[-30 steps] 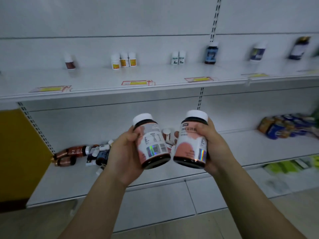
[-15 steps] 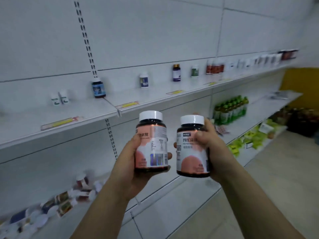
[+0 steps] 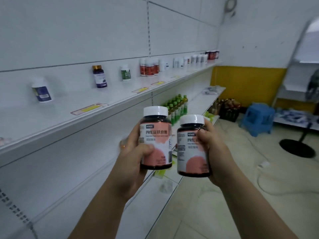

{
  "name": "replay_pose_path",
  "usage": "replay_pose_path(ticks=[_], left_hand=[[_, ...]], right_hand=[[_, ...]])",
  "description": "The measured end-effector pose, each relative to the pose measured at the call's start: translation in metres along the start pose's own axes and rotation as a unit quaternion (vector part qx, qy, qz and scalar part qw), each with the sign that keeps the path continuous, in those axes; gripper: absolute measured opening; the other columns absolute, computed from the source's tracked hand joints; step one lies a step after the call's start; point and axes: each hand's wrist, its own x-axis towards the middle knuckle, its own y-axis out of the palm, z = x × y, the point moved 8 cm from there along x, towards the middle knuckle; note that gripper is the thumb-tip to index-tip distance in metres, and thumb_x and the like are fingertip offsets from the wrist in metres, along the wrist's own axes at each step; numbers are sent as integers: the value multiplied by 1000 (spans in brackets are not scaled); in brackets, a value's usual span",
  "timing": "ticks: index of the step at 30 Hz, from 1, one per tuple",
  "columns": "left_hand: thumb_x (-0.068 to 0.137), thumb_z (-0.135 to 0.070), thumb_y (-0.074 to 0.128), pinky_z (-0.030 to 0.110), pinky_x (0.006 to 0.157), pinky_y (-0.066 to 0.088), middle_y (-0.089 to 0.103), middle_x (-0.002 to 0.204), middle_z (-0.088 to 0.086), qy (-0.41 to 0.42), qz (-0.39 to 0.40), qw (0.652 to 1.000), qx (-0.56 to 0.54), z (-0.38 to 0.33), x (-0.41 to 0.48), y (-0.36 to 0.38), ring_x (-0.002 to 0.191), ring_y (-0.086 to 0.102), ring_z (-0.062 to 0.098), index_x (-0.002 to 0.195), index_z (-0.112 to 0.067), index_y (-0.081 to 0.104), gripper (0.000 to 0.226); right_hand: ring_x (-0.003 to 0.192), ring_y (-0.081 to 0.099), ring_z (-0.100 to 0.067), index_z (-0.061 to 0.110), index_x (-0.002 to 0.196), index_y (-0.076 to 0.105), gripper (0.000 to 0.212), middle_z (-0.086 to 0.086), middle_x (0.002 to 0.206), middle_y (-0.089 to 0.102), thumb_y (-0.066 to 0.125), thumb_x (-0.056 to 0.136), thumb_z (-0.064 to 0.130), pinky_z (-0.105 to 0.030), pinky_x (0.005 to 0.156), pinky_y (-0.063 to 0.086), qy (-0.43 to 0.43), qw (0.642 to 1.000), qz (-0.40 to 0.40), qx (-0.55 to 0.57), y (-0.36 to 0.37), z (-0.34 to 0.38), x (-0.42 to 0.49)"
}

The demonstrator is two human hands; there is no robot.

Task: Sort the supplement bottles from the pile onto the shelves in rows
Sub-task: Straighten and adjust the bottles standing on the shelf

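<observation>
So, two matching supplement bottles, both held upright in the air in front of the shelves. The left hand [image 3: 133, 157] is wrapped round the dark white-capped bottle with the pink label [image 3: 155, 140], thumb across the front. That label reads 四红富铁软糖, and the little dark brand tag above it is too blurry to read. The right hand [image 3: 215, 152] grips the second dark white-capped bottle [image 3: 192, 149], a bit lower and just beside the first. Its thumb hides most of the text, so only 四红 shows.

On the long white upper shelf [image 3: 69, 116] stand one white bottle with a blue label [image 3: 42, 91], one purple bottle with a gold cap [image 3: 99, 76], one white bottle with a green label [image 3: 125, 72], and a cluster of red-labelled bottles [image 3: 149, 67], three I think. The whitish ones further along are too small to count. At least three yellow price tags [image 3: 88, 108] lie along its front. Green-capped drink bottles [image 3: 177, 107] sit on a lower shelf, and one blue plastic stool [image 3: 257, 119] is on the floor.
</observation>
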Motion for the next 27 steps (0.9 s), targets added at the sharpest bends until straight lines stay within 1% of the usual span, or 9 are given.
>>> replay_pose_path(ticks=[5, 10, 14, 17, 18, 21, 23, 24, 27], left_hand=[[66, -4, 55, 51, 82, 55, 65, 115, 12, -29, 58, 998, -21, 22, 85, -4, 102, 64, 31, 135, -26, 43, 73], [68, -8, 52, 50, 84, 54, 65, 115, 10, -57, 121, 991, -30, 44, 167, 13, 104, 64, 31, 132, -29, 46, 68], [67, -9, 54, 51, 77, 54, 65, 114, 12, -86, 161, 982, -51, 69, 222, 38, 101, 64, 35, 130, -31, 48, 67], [63, -7, 60, 48, 72, 55, 68, 109, 11, -105, 170, 978, -64, 94, 266, 61, 94, 67, 33, 125, -31, 51, 67], [62, -8, 63, 48, 71, 55, 68, 108, 10, -109, 173, 977, -64, 104, 282, 70, 93, 67, 33, 123, -32, 52, 66], [66, -10, 57, 45, 70, 55, 69, 107, 9, -116, 187, 973, -65, 130, 334, 105, 91, 68, 31, 120, -32, 54, 58], [64, -10, 62, 43, 69, 55, 69, 107, 9, -114, 193, 972, -64, 145, 372, 133, 93, 68, 31, 118, -32, 55, 59], [62, -8, 64, 43, 69, 55, 69, 108, 10, -109, 197, 972, -61, 151, 393, 148, 93, 68, 31, 120, -31, 54, 62], [67, -7, 57, 50, 76, 55, 68, 109, 10, -86, 210, 973, -46, 164, 457, 196, 96, 67, 32, 128, -31, 48, 66]], right_hand=[[73, 70, -20, 33, 112, 55, 41, -2, 85, 72, 51, 72, 27, -31, 56, 54, -24, 998, -54, -9, -24, -2, 64], [73, 70, -17, 32, 113, 55, 27, 1, 82, 73, 43, 92, 19, -33, 58, 56, -52, 990, -128, -3, -73, 7, 113], [73, 69, -18, 28, 118, 54, 33, -2, 85, 71, 49, 86, 28, -34, 58, 55, -65, 982, -175, -8, -117, 11, 141], [74, 69, -18, 32, 114, 55, 26, -1, 86, 71, 42, 94, 21, -35, 60, 55, -69, 976, -205, -11, -161, 10, 168], [74, 69, -18, 33, 113, 56, 27, -1, 87, 71, 41, 95, 19, -35, 59, 55, -66, 975, -211, -15, -177, 10, 179], [74, 70, -18, 37, 110, 55, 26, -3, 91, 70, 42, 95, 19, -34, 59, 55, -63, 971, -228, -31, -229, 15, 214], [76, 70, -18, 39, 110, 53, 25, -4, 95, 69, 42, 96, 21, -33, 61, 55, -64, 971, -227, -49, -266, 24, 241], [78, 71, -17, 39, 111, 53, 25, -4, 97, 69, 41, 97, 22, -33, 62, 55, -69, 970, -224, -60, -284, 32, 256], [80, 70, -16, 37, 112, 53, 25, -3, 98, 69, 40, 97, 21, -35, 66, 56, -92, 969, -212, -83, -336, 62, 305]])
